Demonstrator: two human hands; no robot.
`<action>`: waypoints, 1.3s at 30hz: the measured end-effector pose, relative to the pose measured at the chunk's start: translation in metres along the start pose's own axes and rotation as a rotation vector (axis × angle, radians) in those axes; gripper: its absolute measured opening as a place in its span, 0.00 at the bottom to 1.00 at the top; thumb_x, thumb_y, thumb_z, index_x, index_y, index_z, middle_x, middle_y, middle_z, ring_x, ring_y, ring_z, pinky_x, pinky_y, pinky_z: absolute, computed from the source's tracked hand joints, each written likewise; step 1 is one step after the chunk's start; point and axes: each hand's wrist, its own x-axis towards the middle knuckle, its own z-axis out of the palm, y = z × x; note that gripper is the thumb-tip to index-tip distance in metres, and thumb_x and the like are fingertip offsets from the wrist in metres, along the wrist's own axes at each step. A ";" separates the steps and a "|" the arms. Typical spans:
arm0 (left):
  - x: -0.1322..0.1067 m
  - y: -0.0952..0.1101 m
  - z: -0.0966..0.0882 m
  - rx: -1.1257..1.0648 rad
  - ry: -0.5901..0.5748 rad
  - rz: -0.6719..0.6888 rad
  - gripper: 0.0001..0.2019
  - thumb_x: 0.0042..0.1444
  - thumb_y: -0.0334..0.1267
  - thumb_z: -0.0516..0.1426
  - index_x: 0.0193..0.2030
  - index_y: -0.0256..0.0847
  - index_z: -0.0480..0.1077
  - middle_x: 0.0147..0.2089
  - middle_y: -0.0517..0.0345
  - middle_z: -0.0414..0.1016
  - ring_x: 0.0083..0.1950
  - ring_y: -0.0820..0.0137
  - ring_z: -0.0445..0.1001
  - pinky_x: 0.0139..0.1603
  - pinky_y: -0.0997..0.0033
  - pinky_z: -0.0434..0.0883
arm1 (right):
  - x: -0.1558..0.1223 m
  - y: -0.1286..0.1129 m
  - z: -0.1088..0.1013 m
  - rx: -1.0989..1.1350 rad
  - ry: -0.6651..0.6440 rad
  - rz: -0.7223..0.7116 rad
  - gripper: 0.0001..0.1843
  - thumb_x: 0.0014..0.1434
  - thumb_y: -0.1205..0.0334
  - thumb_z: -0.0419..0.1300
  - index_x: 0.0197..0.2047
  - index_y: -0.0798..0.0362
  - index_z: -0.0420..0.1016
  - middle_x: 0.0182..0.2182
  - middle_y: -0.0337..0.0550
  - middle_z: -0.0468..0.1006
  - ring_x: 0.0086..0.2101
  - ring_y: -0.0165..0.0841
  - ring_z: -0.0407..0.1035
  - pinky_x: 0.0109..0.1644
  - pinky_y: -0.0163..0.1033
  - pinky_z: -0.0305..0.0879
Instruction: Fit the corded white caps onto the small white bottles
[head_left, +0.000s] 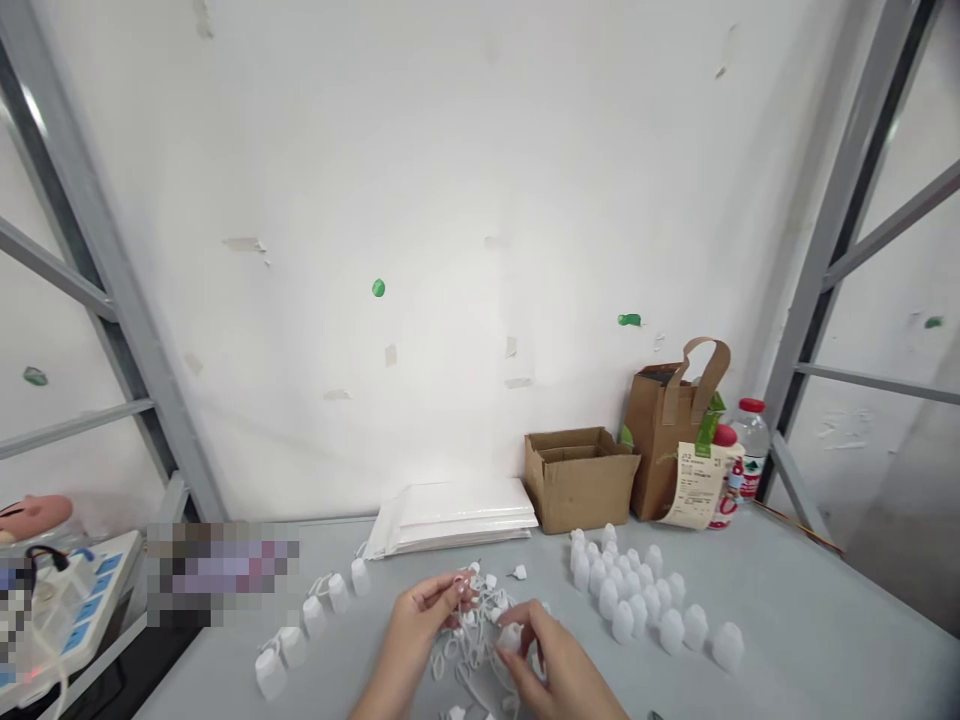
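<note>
My right hand (547, 655) pinches a small white translucent plastic shell (511, 638) between thumb and fingers. To its left, my left hand (427, 625) is closed in a pinch on a thin white cord, partly hidden by the fingers. Beneath and between both hands lies a tangled heap of white cords (480, 655) with small white end pieces. One loose white end piece (520, 572) sits just behind the heap. On the right, several white translucent shells (671, 632) stand in a group. A slanting row of white shells with cords attached (314, 617) stands on the left.
At the back of the grey table (360, 655) lies a stack of white flat packets (457, 515). An open cardboard box (581, 485), a brown paper bag (652, 450) and a red-capped bottle (750, 440) stand back right. A power strip (94, 605) is at far left.
</note>
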 end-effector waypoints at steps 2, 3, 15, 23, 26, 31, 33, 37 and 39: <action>-0.005 0.001 0.005 -0.050 -0.030 -0.036 0.29 0.33 0.58 0.61 0.38 0.37 0.78 0.32 0.47 0.82 0.34 0.60 0.78 0.33 0.67 0.69 | 0.000 -0.001 0.001 0.073 -0.045 0.073 0.06 0.58 0.62 0.51 0.40 0.52 0.63 0.25 0.38 0.74 0.26 0.31 0.69 0.31 0.32 0.62; -0.007 0.002 0.008 -0.076 -0.041 -0.055 0.29 0.33 0.58 0.62 0.37 0.38 0.78 0.32 0.47 0.83 0.35 0.60 0.78 0.34 0.67 0.70 | 0.000 -0.002 0.002 0.103 -0.061 0.084 0.07 0.59 0.61 0.50 0.40 0.52 0.63 0.24 0.37 0.74 0.24 0.31 0.68 0.30 0.32 0.62; -0.019 0.005 0.018 -0.188 -0.131 -0.070 0.23 0.34 0.56 0.63 0.33 0.41 0.79 0.35 0.49 0.83 0.41 0.57 0.77 0.46 0.60 0.69 | 0.001 -0.001 0.010 0.239 0.085 0.128 0.07 0.54 0.62 0.55 0.35 0.54 0.72 0.28 0.42 0.75 0.27 0.33 0.67 0.31 0.33 0.62; -0.026 0.012 0.020 -0.280 -0.141 -0.062 0.18 0.37 0.50 0.64 0.33 0.40 0.79 0.40 0.49 0.82 0.46 0.57 0.75 0.52 0.60 0.66 | 0.003 -0.001 0.013 0.310 0.164 0.239 0.10 0.51 0.62 0.58 0.38 0.52 0.72 0.25 0.38 0.74 0.26 0.32 0.65 0.31 0.33 0.60; -0.028 0.017 0.020 -0.239 -0.122 -0.038 0.14 0.38 0.46 0.64 0.31 0.41 0.79 0.40 0.50 0.82 0.48 0.56 0.74 0.52 0.61 0.66 | 0.003 0.001 0.016 0.348 0.149 0.251 0.09 0.51 0.62 0.56 0.38 0.53 0.71 0.22 0.37 0.71 0.24 0.32 0.65 0.30 0.34 0.60; -0.030 0.018 0.021 -0.268 -0.113 -0.045 0.14 0.38 0.45 0.64 0.31 0.40 0.78 0.40 0.49 0.81 0.49 0.56 0.73 0.53 0.60 0.65 | 0.002 0.008 0.023 0.453 0.141 0.236 0.10 0.52 0.62 0.56 0.39 0.53 0.66 0.22 0.34 0.69 0.22 0.30 0.64 0.28 0.34 0.61; -0.031 0.017 0.022 -0.296 -0.118 -0.052 0.15 0.38 0.46 0.64 0.32 0.39 0.78 0.41 0.47 0.81 0.48 0.55 0.73 0.53 0.60 0.65 | 0.002 0.009 0.025 0.489 0.157 0.226 0.09 0.51 0.61 0.57 0.37 0.52 0.64 0.22 0.34 0.69 0.22 0.29 0.63 0.28 0.33 0.61; -0.031 0.016 0.022 -0.360 -0.181 -0.078 0.15 0.41 0.45 0.63 0.33 0.37 0.78 0.42 0.45 0.80 0.47 0.56 0.73 0.54 0.58 0.63 | 0.004 0.005 0.026 0.634 0.144 0.234 0.13 0.50 0.56 0.60 0.33 0.50 0.59 0.22 0.33 0.69 0.20 0.27 0.61 0.24 0.31 0.59; -0.031 0.016 0.022 -0.399 -0.219 -0.084 0.14 0.41 0.44 0.62 0.33 0.36 0.78 0.42 0.45 0.80 0.48 0.55 0.73 0.54 0.58 0.63 | 0.004 0.002 0.027 0.714 0.111 0.243 0.16 0.50 0.52 0.60 0.32 0.50 0.57 0.23 0.33 0.70 0.18 0.26 0.61 0.22 0.31 0.58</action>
